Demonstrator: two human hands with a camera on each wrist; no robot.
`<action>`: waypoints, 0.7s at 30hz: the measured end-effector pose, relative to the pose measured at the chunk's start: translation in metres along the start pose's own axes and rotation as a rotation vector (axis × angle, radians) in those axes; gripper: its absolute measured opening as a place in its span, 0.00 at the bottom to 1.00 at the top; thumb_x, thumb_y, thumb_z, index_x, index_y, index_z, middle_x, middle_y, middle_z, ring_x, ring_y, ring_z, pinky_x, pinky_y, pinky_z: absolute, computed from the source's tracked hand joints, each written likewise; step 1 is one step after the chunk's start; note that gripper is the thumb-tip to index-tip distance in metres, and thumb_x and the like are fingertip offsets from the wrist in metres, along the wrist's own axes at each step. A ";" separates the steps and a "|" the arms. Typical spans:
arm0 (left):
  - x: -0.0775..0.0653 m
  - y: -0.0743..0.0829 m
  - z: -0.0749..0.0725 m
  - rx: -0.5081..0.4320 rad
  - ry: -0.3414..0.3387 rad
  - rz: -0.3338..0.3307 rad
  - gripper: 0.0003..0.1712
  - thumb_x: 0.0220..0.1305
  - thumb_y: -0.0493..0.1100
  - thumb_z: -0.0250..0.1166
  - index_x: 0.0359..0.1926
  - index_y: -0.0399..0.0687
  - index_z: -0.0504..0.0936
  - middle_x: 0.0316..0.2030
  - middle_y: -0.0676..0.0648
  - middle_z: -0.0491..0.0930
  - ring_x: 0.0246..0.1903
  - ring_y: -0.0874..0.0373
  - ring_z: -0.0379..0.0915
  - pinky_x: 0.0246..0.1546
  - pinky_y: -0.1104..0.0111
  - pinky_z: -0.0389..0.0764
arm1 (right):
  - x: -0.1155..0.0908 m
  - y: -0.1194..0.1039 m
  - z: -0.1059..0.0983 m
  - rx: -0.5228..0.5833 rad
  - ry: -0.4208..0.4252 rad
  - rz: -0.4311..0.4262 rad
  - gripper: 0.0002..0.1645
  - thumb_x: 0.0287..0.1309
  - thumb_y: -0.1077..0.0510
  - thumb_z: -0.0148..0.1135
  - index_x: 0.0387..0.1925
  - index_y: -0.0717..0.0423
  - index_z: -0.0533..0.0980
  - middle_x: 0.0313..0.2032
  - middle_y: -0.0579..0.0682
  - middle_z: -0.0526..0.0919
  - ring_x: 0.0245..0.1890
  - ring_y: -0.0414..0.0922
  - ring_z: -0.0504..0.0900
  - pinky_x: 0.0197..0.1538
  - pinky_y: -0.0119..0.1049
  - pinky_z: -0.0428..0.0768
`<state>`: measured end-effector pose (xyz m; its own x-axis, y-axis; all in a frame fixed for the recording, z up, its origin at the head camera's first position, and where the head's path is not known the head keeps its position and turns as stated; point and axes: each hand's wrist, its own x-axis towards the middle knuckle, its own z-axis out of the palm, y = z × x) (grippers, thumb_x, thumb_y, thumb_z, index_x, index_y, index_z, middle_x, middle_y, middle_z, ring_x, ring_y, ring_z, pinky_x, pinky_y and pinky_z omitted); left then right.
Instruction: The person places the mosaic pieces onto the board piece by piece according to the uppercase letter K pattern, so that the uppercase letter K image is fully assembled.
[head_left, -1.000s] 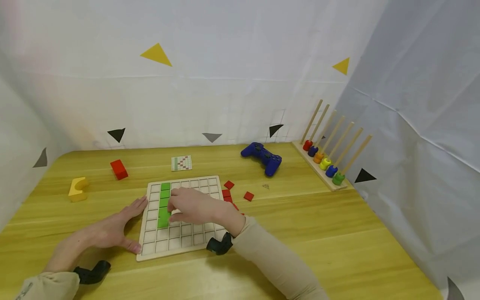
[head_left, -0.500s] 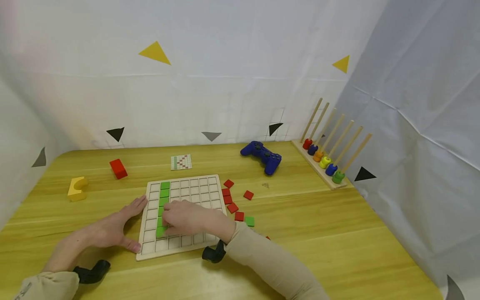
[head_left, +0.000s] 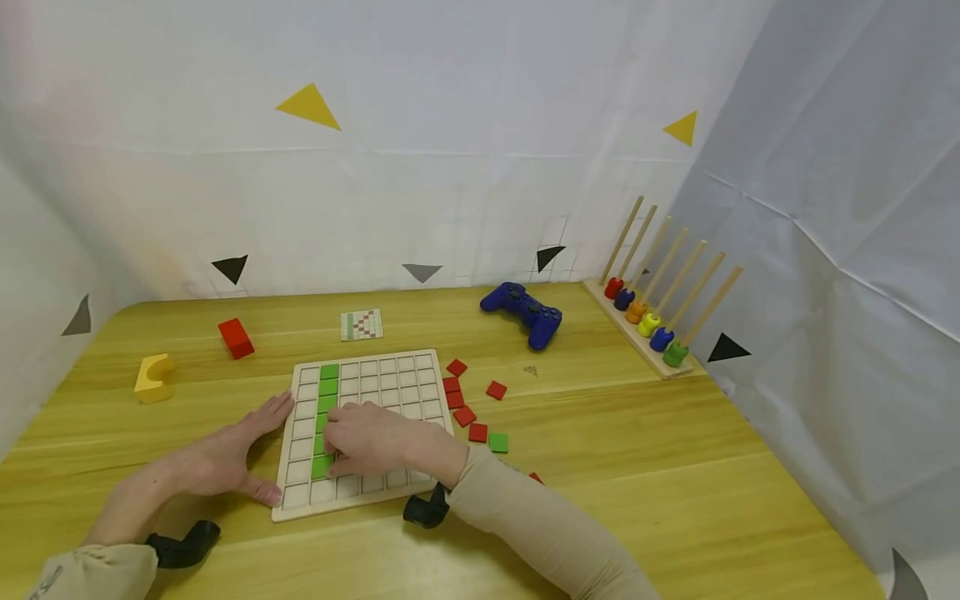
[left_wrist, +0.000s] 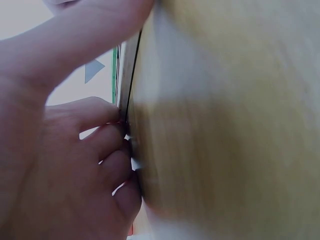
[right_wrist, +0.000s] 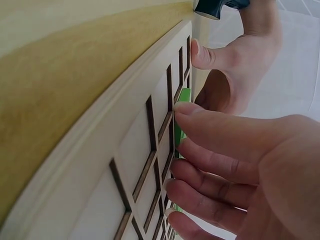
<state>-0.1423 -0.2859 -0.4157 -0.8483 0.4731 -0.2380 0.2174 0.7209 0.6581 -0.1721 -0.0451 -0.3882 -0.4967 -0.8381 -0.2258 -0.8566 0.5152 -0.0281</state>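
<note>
A pale wooden grid board (head_left: 405, 375) lies on the table, with a column of green square tiles (head_left: 327, 387) in its second column from the left. My right hand (head_left: 369, 437) is over the board and pinches the nearest green tile (head_left: 322, 467) between thumb and fingers. In the right wrist view, the thumb meets one edge of that green tile (right_wrist: 179, 127), slightly tilted in its cell. My left hand (head_left: 221, 458) rests against the board's left edge, thumb and fingers spread. From the left wrist, its fingertips show along the board's side (left_wrist: 130, 65).
Several loose red tiles (head_left: 477, 432) and one green tile (head_left: 498, 442) lie right of the board. Behind it is a small pattern card (head_left: 362, 324). A blue game controller (head_left: 522, 313), peg stand (head_left: 652, 333), red block (head_left: 236, 338) and yellow arch block (head_left: 154, 378) stand around.
My right hand has moved nearer along the green column, to the cell at its near end, and the loose tiles by its sleeve have come into sight. The left hand stays put.
</note>
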 end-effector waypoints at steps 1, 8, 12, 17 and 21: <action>0.000 0.000 0.000 -0.001 0.000 0.000 0.75 0.41 0.59 0.80 0.79 0.39 0.43 0.78 0.30 0.35 0.73 0.23 0.31 0.66 0.28 0.42 | 0.000 0.000 0.000 0.007 0.001 0.002 0.17 0.66 0.39 0.60 0.48 0.43 0.79 0.43 0.36 0.76 0.45 0.33 0.74 0.48 0.24 0.74; -0.001 0.000 0.001 0.007 0.011 0.008 0.75 0.40 0.60 0.80 0.79 0.39 0.45 0.78 0.30 0.36 0.73 0.23 0.32 0.65 0.27 0.43 | 0.000 0.002 0.001 0.015 0.007 -0.003 0.17 0.66 0.38 0.60 0.47 0.43 0.79 0.42 0.36 0.76 0.44 0.32 0.74 0.46 0.23 0.73; -0.002 0.001 0.001 0.003 0.012 0.007 0.75 0.40 0.59 0.80 0.79 0.39 0.45 0.78 0.30 0.36 0.73 0.23 0.32 0.65 0.27 0.43 | 0.000 0.003 -0.001 0.031 0.009 -0.009 0.18 0.65 0.39 0.61 0.48 0.44 0.80 0.41 0.36 0.76 0.43 0.32 0.74 0.45 0.23 0.72; -0.001 0.000 0.001 -0.005 0.010 0.005 0.74 0.40 0.59 0.80 0.79 0.39 0.45 0.78 0.31 0.35 0.73 0.23 0.32 0.65 0.27 0.42 | -0.001 0.005 -0.001 0.054 0.023 -0.021 0.18 0.64 0.39 0.63 0.47 0.45 0.80 0.41 0.37 0.77 0.41 0.32 0.73 0.43 0.22 0.72; -0.001 -0.001 0.001 -0.005 0.008 0.008 0.74 0.40 0.59 0.80 0.79 0.39 0.45 0.78 0.31 0.35 0.73 0.24 0.32 0.65 0.28 0.42 | -0.001 0.006 0.000 0.063 0.036 -0.034 0.18 0.63 0.40 0.63 0.46 0.45 0.80 0.40 0.37 0.77 0.40 0.32 0.73 0.42 0.21 0.71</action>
<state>-0.1414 -0.2868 -0.4170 -0.8502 0.4751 -0.2269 0.2220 0.7143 0.6636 -0.1770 -0.0409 -0.3884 -0.4735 -0.8604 -0.1883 -0.8630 0.4959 -0.0961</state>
